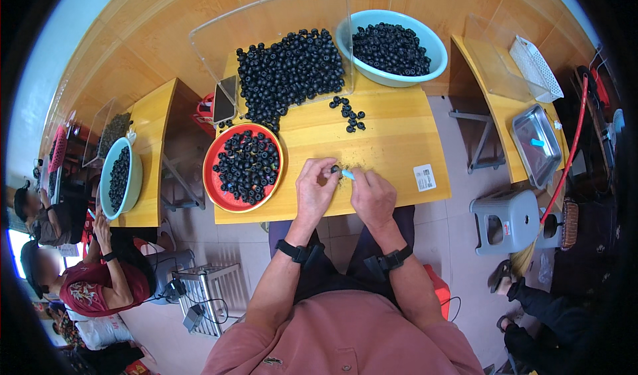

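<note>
At frame centre we note the left hand (315,187) pinching a round dark piece (335,169), probably light, hard, slippery, best held by its sides, the right hand (372,197) grasping a blue tool (347,174).

Nothing legible. White sticker (425,178) with dark code block and fine print, flat on the table (392,126), right side: too small to read. Red-and-white label (506,229) on grey stool (525,210): same. Red print on white bag (100,333), lower left: blurred.
</note>
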Tool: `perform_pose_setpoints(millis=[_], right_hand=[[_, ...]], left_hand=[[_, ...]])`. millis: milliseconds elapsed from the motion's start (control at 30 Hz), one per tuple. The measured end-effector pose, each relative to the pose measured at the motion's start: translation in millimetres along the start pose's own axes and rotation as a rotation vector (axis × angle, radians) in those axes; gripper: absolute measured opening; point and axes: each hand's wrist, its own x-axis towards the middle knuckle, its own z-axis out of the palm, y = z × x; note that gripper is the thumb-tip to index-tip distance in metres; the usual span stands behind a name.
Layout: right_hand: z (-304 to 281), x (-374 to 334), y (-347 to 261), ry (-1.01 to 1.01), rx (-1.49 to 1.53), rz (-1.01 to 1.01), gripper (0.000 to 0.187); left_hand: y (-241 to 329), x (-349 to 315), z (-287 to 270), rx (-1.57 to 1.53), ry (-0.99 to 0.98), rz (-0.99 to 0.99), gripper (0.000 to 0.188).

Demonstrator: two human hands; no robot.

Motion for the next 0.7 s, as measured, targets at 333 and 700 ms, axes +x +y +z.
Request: perform_pose_setpoints(millis=[333, 700], right_hand=[[1.4, -2.1, 1.3, -0.043, -0.001, 0.0, 0.009], [5.6, 0.0, -1.9, -0.081, -0.024, 0.077, 0.014]], left_hand=[[3.5, 0.0, -0.3, 0.035, -0.031, 0.011, 0.032], [-11.1, -1.8, -2.1, -0.391, 0.062, -0.207, 0.024]])
